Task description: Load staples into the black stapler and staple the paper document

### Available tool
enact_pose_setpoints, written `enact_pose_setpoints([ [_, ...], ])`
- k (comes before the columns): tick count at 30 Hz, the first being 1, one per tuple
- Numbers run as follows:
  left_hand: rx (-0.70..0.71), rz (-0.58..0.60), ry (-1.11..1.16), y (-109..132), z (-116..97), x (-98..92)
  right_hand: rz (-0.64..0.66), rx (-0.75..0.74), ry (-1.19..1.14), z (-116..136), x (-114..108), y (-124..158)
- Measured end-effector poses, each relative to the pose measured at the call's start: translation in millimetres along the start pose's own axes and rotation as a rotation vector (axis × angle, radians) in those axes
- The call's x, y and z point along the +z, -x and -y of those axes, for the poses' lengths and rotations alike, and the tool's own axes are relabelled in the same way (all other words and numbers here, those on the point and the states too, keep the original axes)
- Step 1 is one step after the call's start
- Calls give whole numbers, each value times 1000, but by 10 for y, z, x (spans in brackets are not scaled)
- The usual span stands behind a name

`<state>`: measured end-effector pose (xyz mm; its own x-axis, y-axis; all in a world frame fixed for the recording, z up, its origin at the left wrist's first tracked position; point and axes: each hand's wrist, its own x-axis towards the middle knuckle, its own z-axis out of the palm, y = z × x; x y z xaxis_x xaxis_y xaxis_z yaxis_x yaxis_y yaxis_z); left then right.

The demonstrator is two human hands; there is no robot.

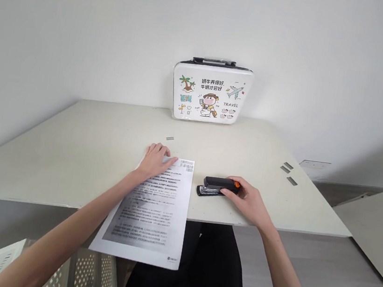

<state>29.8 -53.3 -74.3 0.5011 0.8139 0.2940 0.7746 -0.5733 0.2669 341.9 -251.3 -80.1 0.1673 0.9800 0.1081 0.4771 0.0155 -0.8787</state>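
Note:
A printed sheet of paper [152, 213], densely covered in text, lies over the table's front edge with its lower part hanging past it. My left hand [157, 160] is closed at its top edge, fingers curled and thumb resting on the page near the upper right corner. To the right of the sheet, a black stapler [212, 182] with an orange rear end lies on the tabletop, its nose toward the paper but apart from it. My right hand [244, 197] grips its rear, thumb on the near side; the far fingers are partly hidden.
A white cartoon-printed case [211, 94] with a black handle stands against the wall. One staple strip [170, 138] lies beyond the paper, several more [287, 167] at the right of the table [99, 150]. A perforated white basket [89, 273] is below, at lower left.

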Motion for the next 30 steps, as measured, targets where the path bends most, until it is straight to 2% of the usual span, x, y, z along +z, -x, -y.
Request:
enact_pose_setpoints([
  [3, 8, 10, 112, 4, -44, 2, -8, 5, 7, -15, -18, -5],
  [8, -56, 104, 314, 52, -226, -83, -2, 14, 8, -23, -57, -23],
  [16, -50, 153, 373, 189, -499, -98, -9, 24, 19, -25, -65, -79],
  [25, -67, 90, 306, 270, -528, 3, -45, 32, 50, -8, -75, -104],
  [28, 4, -11, 336, 276, -570, -66, -47, 39, 36, 0, -91, -106],
  [30, 126, -32, 385, 287, -618, -159, -43, 40, 28, 3, -107, -105],
])
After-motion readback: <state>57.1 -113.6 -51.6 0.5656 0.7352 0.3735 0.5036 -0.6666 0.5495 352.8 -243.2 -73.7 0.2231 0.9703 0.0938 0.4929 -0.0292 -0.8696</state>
